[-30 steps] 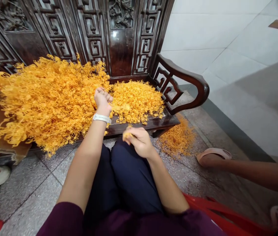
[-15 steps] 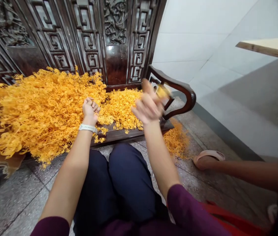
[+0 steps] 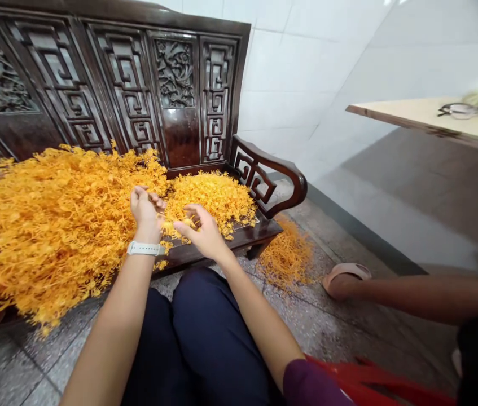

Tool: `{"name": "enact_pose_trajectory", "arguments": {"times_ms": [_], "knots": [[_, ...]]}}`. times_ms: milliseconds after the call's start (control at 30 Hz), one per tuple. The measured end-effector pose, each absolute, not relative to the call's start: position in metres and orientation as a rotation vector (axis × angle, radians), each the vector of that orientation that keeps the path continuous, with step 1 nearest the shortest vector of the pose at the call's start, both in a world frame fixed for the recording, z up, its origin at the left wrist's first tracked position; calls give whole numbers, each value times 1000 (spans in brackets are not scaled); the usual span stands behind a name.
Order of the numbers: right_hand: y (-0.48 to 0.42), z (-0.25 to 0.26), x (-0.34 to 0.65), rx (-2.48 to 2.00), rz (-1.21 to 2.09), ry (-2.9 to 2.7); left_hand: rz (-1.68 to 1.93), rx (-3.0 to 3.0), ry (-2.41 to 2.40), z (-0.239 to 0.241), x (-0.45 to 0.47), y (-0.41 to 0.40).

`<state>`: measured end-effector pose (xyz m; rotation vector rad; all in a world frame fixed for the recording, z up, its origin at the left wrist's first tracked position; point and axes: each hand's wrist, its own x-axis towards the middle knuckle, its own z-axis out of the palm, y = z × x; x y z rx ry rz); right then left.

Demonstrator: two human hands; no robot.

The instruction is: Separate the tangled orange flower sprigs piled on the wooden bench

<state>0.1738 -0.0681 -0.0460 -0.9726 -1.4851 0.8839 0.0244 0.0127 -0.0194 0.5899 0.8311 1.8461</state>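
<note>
My left hand [image 3: 143, 210], with a pale watch band at the wrist, is curled in front of the large heap of yellow-orange plastic sprigs [image 3: 69, 220]. Thin yellow strands of a plastic sprig [image 3: 162, 221] show at its fingers; the grip itself is partly hidden. Just to the right, my right hand [image 3: 207, 231] has thumb and fingers apart, close to the yellow strands. Behind it lies a smaller pile of yellow pieces [image 3: 215, 194] on the dark wooden bench [image 3: 188, 255].
The bench has a carved back and a curved armrest [image 3: 293, 177]. Orange pieces [image 3: 287, 256] lie on the floor by its leg. A person's sandalled foot [image 3: 344, 279] is at right. Eyeglasses [image 3: 473, 110] rest on a pale tabletop [image 3: 399, 110]. Something red [image 3: 349, 375] is low beside me.
My right hand has come down and left from near the armrest, where it was blurred beside something yellow, to beside my left hand. The view has shifted, bringing the eyeglasses in.
</note>
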Motion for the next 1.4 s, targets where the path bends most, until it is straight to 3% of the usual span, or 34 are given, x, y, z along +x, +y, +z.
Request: {"name": "enact_pose_trajectory", "arguments": {"times_ms": [567, 733, 933, 1400], "knots": [[-75, -58, 174, -845, 781, -1377, 1785, 1008, 981, -18, 49, -1], [-78, -59, 176, -781, 1018, -1036, 1652, 1277, 949, -16, 43, 1], [-94, -59, 173, -532, 1452, -799, 1739, 1179, 912, -13, 43, 5], [-132, -67, 175, -484, 1612, -711, 1731, 963, 942, -29, 71, 15]]}}
